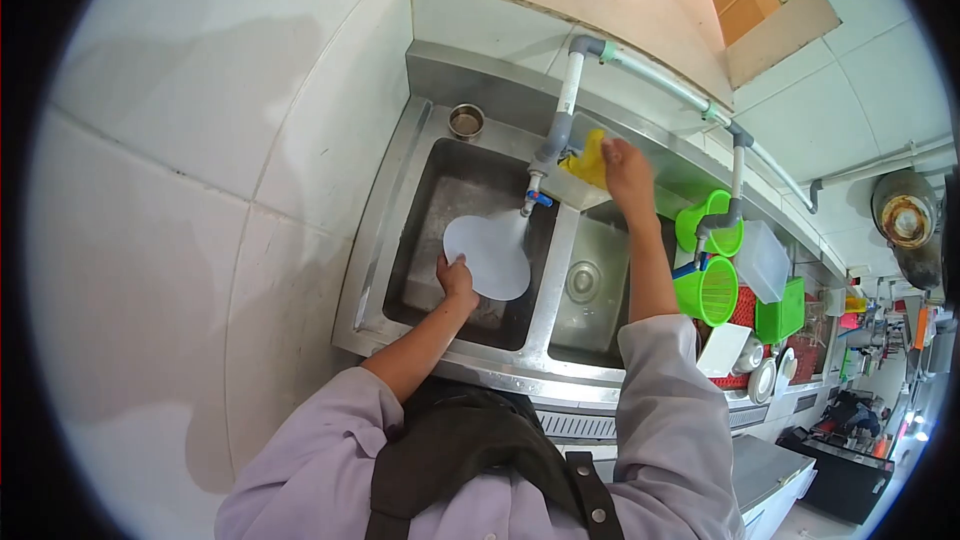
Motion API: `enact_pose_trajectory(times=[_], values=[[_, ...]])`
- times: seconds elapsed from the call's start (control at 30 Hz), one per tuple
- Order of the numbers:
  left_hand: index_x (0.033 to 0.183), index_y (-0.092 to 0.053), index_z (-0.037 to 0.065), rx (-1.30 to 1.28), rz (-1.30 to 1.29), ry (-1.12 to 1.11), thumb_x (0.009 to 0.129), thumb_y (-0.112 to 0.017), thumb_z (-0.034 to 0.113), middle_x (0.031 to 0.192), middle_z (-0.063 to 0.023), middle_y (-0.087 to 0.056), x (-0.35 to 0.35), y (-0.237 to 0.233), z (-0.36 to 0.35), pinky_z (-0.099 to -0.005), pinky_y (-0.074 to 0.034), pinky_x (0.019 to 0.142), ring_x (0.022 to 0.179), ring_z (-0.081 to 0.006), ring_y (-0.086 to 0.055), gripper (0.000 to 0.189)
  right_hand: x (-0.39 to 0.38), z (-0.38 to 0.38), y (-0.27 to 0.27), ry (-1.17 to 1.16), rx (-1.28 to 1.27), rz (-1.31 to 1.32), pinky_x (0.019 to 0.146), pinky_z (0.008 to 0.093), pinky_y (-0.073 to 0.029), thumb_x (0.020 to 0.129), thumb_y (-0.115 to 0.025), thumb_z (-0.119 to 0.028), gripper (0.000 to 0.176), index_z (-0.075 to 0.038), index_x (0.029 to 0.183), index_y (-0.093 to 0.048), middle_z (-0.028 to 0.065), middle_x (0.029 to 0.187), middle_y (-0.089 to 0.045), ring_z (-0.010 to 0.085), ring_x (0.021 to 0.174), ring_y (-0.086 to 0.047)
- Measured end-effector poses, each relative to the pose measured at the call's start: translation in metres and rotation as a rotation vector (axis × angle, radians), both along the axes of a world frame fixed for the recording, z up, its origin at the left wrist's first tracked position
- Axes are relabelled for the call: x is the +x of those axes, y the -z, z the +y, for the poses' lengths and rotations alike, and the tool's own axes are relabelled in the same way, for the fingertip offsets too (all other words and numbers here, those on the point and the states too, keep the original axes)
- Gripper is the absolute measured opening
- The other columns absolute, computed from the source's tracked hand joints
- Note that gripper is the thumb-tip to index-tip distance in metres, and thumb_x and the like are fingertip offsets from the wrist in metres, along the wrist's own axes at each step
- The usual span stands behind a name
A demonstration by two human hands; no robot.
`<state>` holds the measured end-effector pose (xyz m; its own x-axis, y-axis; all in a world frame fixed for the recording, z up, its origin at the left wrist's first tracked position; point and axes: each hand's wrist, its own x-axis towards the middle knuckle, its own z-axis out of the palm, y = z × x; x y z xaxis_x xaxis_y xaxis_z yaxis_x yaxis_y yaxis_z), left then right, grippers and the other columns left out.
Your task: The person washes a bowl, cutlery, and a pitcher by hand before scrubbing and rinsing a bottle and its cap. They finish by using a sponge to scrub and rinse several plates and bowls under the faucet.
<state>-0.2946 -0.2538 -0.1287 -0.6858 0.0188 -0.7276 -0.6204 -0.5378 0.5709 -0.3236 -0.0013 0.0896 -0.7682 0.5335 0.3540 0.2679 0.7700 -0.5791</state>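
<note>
My left hand (pixel 458 278) grips the lower left edge of a thin white plate-like piece (pixel 487 260) with a rounded, oblong outline. It is tilted over the left sink basin (pixel 425 230), below the tap (pixel 533 198), and water appears to run onto its upper right part. My right hand (pixel 628 172) is closed on a yellow cloth (pixel 590 162). The cloth is at a clear plastic container (pixel 578 190) behind the divider between the basins; part of it hangs inside. Fingertips of the right hand are partly hidden.
A small metal bowl (pixel 466 121) stands on the sink's back left corner. The right basin (pixel 590 325) has a round drain. Further right are green baskets (pixel 707 292), a clear tub (pixel 762 260) and white dishes (pixel 762 380). Pipes (pixel 655 78) run along the back wall.
</note>
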Motion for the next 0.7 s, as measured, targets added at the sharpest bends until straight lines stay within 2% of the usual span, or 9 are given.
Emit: enact_pose_trajectory(times=[0.07,0.13,0.2,0.23,0.3,0.37,0.5,0.63,0.7], values=[[0.122,-0.05,0.007,-0.134,0.033,0.042,0.084,-0.049,-0.006,0.111,-0.01,-0.06,-0.002,0.025,0.006,-0.0428,-0.051,0.083,0.099,-0.0266,-0.061,0.04,-0.001,-0.005,0.008,-0.198,0.226,0.151,0.066,0.0407,-0.048,0.09,-0.059,-0.02,0.019,-0.002,0.093,-0.063,0.0199,0.08,-0.063,0.0378,0.07,-0.061],[0.12,-0.052,0.006,-0.192,0.007,0.032,0.08,-0.05,-0.01,0.108,-0.0101,-0.061,-0.005,0.027,0.008,-0.0416,-0.051,0.082,0.096,-0.0263,-0.061,0.043,0.027,-0.042,0.024,-0.042,-0.255,-0.071,0.067,0.0399,-0.049,0.093,-0.057,-0.023,0.02,-0.004,0.093,-0.063,0.0144,0.083,-0.065,0.0304,0.075,-0.064],[0.118,-0.053,0.005,-0.254,-0.014,0.016,0.076,-0.051,-0.014,0.105,-0.0101,-0.062,-0.012,0.024,0.004,-0.0404,-0.051,0.081,0.094,-0.0261,-0.062,0.046,0.049,-0.081,0.066,-0.019,-1.134,-0.019,0.069,0.0363,-0.051,0.095,-0.055,-0.025,0.021,-0.005,0.096,-0.062,0.0096,0.091,-0.063,0.0252,0.084,-0.063],[0.117,-0.053,0.005,-0.215,-0.019,0.026,0.074,-0.052,-0.014,0.105,-0.0102,-0.062,-0.014,0.025,-0.002,-0.0403,-0.051,0.082,0.094,-0.0264,-0.062,0.047,0.055,-0.099,0.106,0.066,-1.373,0.086,0.072,0.037,-0.051,0.096,-0.051,-0.024,0.022,-0.003,0.1,-0.058,0.0107,0.094,-0.062,0.0269,0.086,-0.062],[0.117,-0.053,0.005,-0.177,-0.019,0.037,0.073,-0.053,-0.014,0.105,-0.0102,-0.062,-0.018,0.02,-0.005,-0.0403,-0.051,0.082,0.095,-0.0267,-0.062,0.048,0.043,-0.122,0.16,0.153,-1.609,0.201,0.074,0.0377,-0.052,0.098,-0.047,-0.023,0.023,-0.002,0.105,-0.054,0.0119,0.097,-0.062,0.0285,0.088,-0.062],[0.114,-0.057,0.004,-0.138,-0.067,-0.061,0.073,-0.051,-0.013,0.105,-0.0098,-0.062,-0.021,0.007,-0.008,-0.0374,-0.05,0.081,0.095,-0.0254,-0.062,0.044,0.019,-0.133,0.186,0.47,-1.92,0.397,0.08,0.0441,-0.052,0.099,-0.04,-0.023,0.027,-0.001,0.111,-0.05,0.0159,0.107,-0.058,0.032,0.096,-0.059],[0.118,-0.054,0.004,-0.01,-0.087,-0.122,0.077,-0.051,-0.011,0.109,-0.0101,-0.06,-0.025,-0.009,-0.003,-0.0382,-0.051,0.081,0.098,-0.0256,-0.061,0.043,0.015,-0.124,0.238,0.375,-1.89,0.484,0.085,0.0458,-0.051,0.1,-0.037,-0.029,0.033,-0.001,0.113,-0.049,0.0163,0.109,-0.058,0.0337,0.098,-0.058],[0.125,-0.047,0.004,0.001,-0.108,-0.091,0.086,-0.047,-0.007,0.117,-0.0109,-0.057,-0.027,-0.008,0.011,-0.0383,-0.049,0.085,0.104,-0.0256,-0.058,0.04,0.037,-0.125,0.137,0.578,-1.529,0.136,0.084,0.0424,-0.051,0.099,-0.042,-0.037,0.04,-0.001,0.118,-0.048,0.0167,0.113,-0.058,0.0331,0.096,-0.06],[0.127,-0.045,0.004,-0.046,-0.11,-0.033,0.089,-0.045,-0.006,0.119,-0.0111,-0.056,-0.027,-0.002,0.017,-0.0381,-0.049,0.087,0.106,-0.0253,-0.057,0.04,0.04,-0.122,0.073,0.149,-1.203,0.398,0.078,0.0399,-0.053,0.096,-0.048,-0.042,0.044,-0.001,0.113,-0.055,0.0183,0.106,-0.063,0.0288,0.088,-0.064]])
